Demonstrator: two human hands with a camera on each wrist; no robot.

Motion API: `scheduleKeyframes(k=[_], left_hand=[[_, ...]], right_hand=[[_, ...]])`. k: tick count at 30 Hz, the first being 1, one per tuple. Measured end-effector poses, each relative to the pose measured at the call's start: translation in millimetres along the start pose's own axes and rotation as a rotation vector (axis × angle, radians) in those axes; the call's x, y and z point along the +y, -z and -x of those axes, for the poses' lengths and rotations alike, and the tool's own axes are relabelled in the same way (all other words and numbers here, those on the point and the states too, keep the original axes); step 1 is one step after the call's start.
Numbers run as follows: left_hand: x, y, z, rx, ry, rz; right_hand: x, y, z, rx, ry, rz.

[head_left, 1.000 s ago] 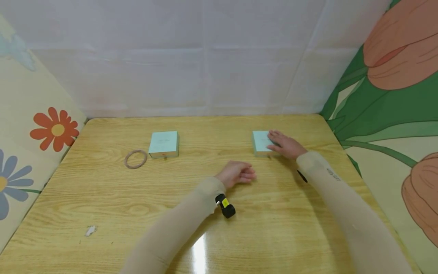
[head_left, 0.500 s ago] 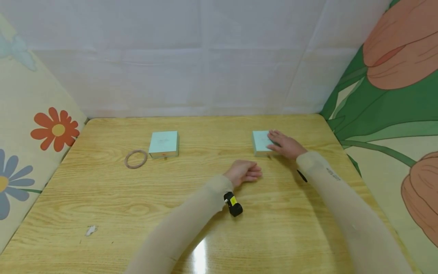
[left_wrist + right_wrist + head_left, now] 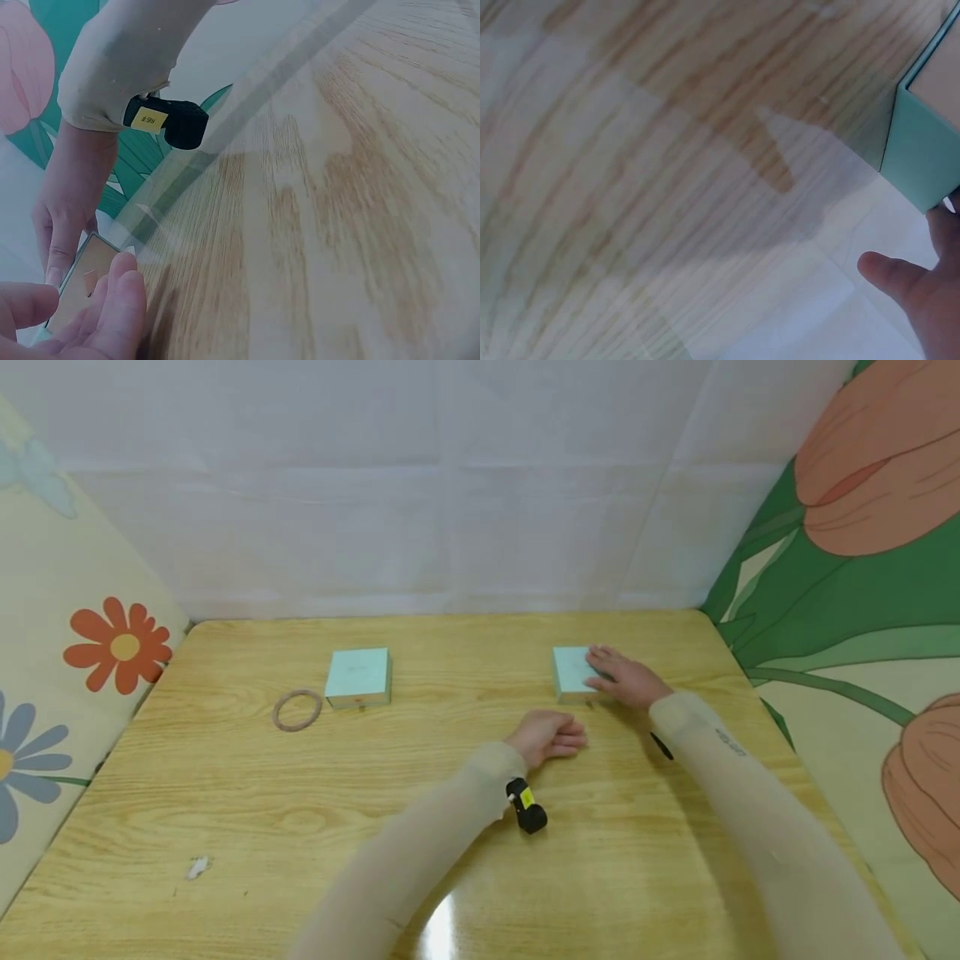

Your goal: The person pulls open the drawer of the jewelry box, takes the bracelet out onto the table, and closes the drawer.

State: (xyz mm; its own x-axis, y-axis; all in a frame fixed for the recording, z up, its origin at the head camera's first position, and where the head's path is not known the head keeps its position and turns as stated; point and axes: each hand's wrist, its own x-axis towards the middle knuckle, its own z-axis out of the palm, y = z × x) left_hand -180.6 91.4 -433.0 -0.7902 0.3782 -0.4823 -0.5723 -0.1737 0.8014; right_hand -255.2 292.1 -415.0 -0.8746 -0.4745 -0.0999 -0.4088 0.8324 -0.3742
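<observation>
Two pale mint-green boxes lie on the wooden table in the head view. On the right box (image 3: 572, 674) my right hand (image 3: 628, 682) rests its fingers, spread over the right part of the lid. The right wrist view shows that box's corner (image 3: 924, 146) with the thumb of my right hand (image 3: 930, 289) stretched out beside it. My left hand (image 3: 550, 737) is in front of this box, fingers loosely bent and holding nothing. In the left wrist view, the box (image 3: 94, 259) appears beyond my left fingers (image 3: 116, 319). The left box (image 3: 358, 675) stands untouched.
A thin brownish ring (image 3: 276, 714) lies just left of the left box. A small white scrap (image 3: 198, 867) is at the table's front left. A white sheet (image 3: 390, 527) backs the table (image 3: 337, 802), with flower-printed panels at both sides. A black camera (image 3: 528, 807) sits on my left wrist.
My left hand has moved to the right, closer to the front of the right box. The right hand and both boxes have stayed in place.
</observation>
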Motion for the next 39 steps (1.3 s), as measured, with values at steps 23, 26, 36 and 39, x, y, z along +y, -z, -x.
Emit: scheduleKeyframes(k=[23, 26, 36, 39], left_hand=[[-0.3, -11.9, -15.1, 0.011, 0.013, 0.051], [0.3, -13.7, -16.7, 0.003, 0.017, 0.061], [7.3, -18.3, -27.3, -0.002, 0.049, 0.096], [9.3, -19.9, -28.8, 0.009, 0.058, 0.112]], right_hand=[[-1.3, 0.2, 0.2, -0.017, -0.021, -0.012], [-2.3, 0.8, 0.7, -0.022, -0.031, -0.012], [-0.6, -0.9, -0.8, -0.024, -0.040, -0.007], [0.3, -0.6, -1.2, -0.021, -0.038, -0.006]])
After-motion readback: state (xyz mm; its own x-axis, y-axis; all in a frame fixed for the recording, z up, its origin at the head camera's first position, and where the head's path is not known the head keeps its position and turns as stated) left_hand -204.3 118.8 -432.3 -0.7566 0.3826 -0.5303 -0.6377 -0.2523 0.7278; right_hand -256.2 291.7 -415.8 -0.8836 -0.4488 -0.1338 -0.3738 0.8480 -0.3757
